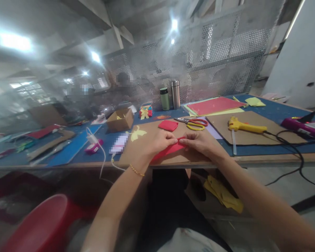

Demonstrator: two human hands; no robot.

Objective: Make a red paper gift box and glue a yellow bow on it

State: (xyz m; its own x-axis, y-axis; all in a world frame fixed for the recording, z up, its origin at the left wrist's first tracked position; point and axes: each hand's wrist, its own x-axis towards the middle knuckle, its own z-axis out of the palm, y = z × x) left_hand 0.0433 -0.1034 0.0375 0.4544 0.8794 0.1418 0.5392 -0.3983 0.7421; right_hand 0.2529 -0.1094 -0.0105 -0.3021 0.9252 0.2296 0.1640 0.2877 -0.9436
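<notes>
Over a brown cardboard sheet [131,154], both hands pinch a red sheet [170,150] that looks like felt or paper. My left hand [165,141] grips its upper edge between thumb and forefinger. Close beside it, my right hand [195,141] pinches the same edge, its fingers closed. The edge between the thumbs seems folded or raised. Just beyond the hands lies a folded red piece [168,125]. Scissors [193,123] with red and yellow handles rest behind my right hand. Yellow cut-out leaf shapes [138,133] lie left of my left hand.
A yellow glue gun [246,126] rests on a second board at right, its black cord trailing over the edge. Behind stand a green bottle [164,99], a steel flask [175,95], a cardboard box [120,120] and coloured sheets [216,105]. A red stool [42,224] is lower left.
</notes>
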